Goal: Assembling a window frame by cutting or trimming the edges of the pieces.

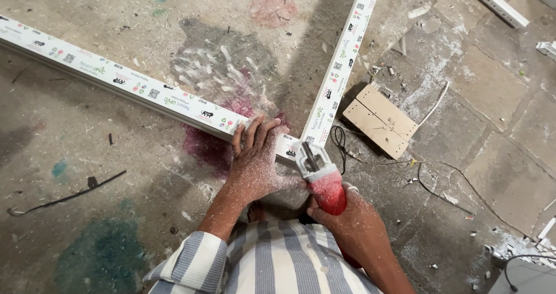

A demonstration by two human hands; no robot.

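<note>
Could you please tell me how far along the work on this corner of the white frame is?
Done: two white profiles already meet at a corner, and white shavings litter the floor. In hand: the left hand presses the corner down while the right hand holds a red power tool on the joint. Left: whether the joint is finished cannot be told.

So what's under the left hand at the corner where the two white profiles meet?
The left hand presses flat on the long white profile by the corner joint. The right hand holds a red power tool there. The profile face under the palm is covered; dusty concrete floor lies around it.
</note>
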